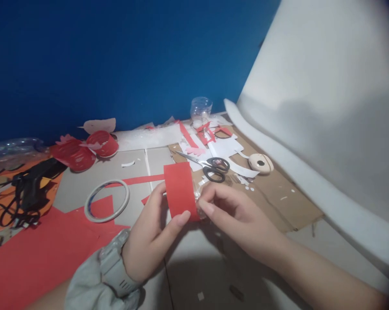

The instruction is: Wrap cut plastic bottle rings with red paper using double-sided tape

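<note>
My left hand holds a curved band of red paper that seems wrapped round a clear plastic piece; its thumb presses on the band's lower edge. A grey watch sits on that wrist. My right hand pinches the band's right edge, where crinkled clear plastic shows. Both hands hover low over the cardboard-covered floor, in the middle of the view.
Black-handled scissors lie just beyond the hands. A tape ring rests on a red paper sheet at left. Red paper-covered cups, a black glue gun, a cut clear bottle, a beige tape dispenser and white foam surround.
</note>
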{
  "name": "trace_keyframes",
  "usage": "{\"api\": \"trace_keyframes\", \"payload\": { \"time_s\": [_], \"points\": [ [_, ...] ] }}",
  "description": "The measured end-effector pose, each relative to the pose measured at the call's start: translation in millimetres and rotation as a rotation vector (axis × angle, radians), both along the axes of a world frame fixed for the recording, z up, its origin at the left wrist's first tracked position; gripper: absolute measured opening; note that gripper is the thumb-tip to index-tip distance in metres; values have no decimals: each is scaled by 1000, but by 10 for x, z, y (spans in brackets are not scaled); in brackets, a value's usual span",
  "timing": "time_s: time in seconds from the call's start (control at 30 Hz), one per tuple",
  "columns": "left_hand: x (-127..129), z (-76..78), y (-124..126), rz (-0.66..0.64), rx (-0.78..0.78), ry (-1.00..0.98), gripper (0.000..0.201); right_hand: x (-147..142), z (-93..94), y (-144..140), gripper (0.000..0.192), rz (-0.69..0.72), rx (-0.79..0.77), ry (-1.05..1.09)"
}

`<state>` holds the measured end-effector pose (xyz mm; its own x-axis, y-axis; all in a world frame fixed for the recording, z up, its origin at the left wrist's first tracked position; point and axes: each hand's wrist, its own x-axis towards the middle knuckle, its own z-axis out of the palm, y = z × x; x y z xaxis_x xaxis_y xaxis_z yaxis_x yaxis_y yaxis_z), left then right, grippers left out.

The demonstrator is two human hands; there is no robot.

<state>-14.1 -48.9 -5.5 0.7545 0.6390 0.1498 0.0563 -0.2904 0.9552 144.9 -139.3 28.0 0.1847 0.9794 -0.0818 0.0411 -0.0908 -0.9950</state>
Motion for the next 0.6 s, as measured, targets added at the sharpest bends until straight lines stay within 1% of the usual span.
{"api": "trace_keyframes", "payload": {
  "time_s": [0.17,0.3,0.47,0.6],
  "points": [
    [21,13,4,-5,-121,-59,33,-7,-19,18,20,-3,31,25],
    [26,50,2,-16,-226,-124,32,-22,-38,14,19,-2,48,91],
    [37,90,26,-37,-355,-186,25,-34,-78,-3,16,-11,73,142],
    [59,76,52,-7,-465,-234,25,-43,-116,-2,15,-21,57,162]
  ]
}}
